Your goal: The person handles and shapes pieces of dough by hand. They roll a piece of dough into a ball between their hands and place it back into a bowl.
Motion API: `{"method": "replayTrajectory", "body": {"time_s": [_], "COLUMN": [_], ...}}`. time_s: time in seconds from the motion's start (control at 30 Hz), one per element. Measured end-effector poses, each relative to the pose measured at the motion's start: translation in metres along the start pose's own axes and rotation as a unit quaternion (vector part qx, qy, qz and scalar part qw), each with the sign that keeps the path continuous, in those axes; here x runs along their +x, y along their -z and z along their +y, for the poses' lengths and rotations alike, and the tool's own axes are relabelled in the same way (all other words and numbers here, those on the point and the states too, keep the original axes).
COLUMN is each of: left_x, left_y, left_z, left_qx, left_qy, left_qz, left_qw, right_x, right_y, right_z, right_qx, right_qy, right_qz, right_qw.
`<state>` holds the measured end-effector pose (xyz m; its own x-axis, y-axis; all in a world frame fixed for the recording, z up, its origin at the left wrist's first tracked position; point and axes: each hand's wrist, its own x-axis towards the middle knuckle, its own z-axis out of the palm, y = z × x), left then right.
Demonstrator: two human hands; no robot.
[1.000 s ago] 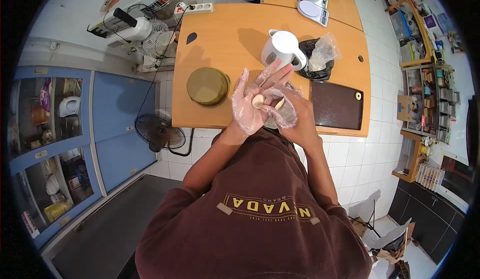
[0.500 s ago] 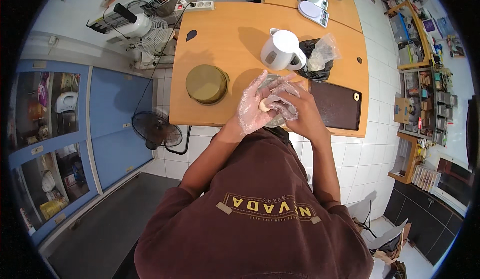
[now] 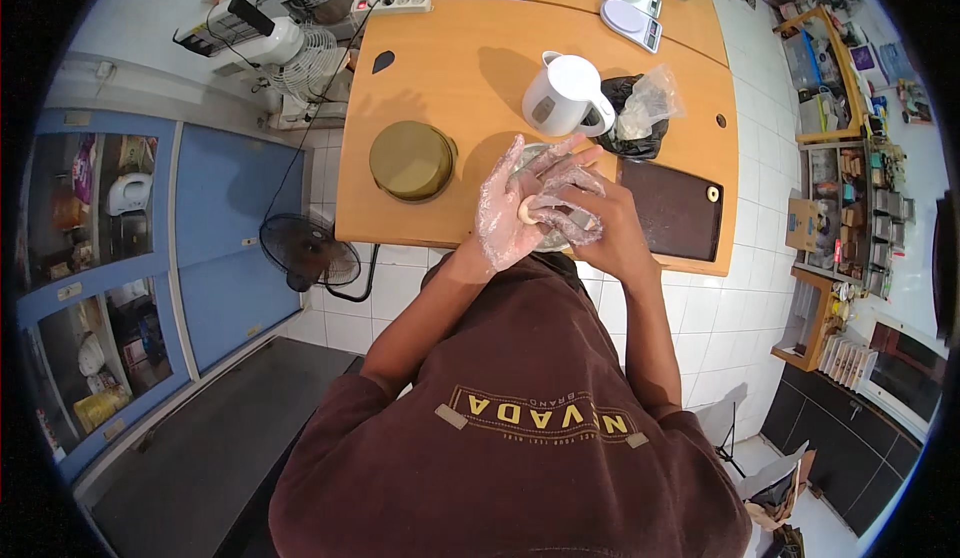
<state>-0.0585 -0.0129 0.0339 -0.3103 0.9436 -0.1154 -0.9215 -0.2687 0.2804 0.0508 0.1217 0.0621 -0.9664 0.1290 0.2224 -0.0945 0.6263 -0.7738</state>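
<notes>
"How was the left hand (image 3: 508, 220) posed?"
"It was palm up, above the middle of the worktop's (image 3: 430, 68) near edge. The fingers reached away from that edge, and the thumb stood apart. White smears covered the palm."
"And the right hand (image 3: 592, 210)?"
"Back upward, fingers bent and lowered over the left palm, whitened as well."
"What of the arms?"
"Both were bare below the elbow. The left forearm (image 3: 425, 308) slanted inward toward the near edge; the right forearm (image 3: 650, 323) ran more steeply, its wrist (image 3: 628, 258) beside that edge."
</notes>
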Motion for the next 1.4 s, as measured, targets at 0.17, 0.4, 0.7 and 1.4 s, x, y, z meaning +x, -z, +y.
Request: {"method": "replayTrajectory", "body": {"time_s": [0.17, 0.4, 0.7, 1.4], "left_x": [0.002, 0.013, 0.026, 0.035], "left_y": [-0.007, -0.011, -0.008, -0.018], "left_z": [-0.005, -0.013, -0.023, -0.024], "left_qx": [0.063, 0.147, 0.125, 0.161], "left_qy": [-0.081, -0.122, -0.063, -0.060], "left_qz": [0.015, 0.022, 0.018, 0.037], "left_qw": [0.995, 0.981, 0.990, 0.984], "right_x": [-0.004, -0.018, -0.031, -0.028], "right_y": [-0.001, 0.000, 0.008, 0.016], "right_z": [-0.004, 0.005, 0.012, 0.016], "right_qx": [0.031, 0.007, -0.021, 0.014], "right_qy": [-0.046, -0.022, -0.034, -0.050], "right_qz": [0.049, 0.059, 0.061, 0.084], "right_qw": [0.997, 0.998, 0.997, 0.995]}}
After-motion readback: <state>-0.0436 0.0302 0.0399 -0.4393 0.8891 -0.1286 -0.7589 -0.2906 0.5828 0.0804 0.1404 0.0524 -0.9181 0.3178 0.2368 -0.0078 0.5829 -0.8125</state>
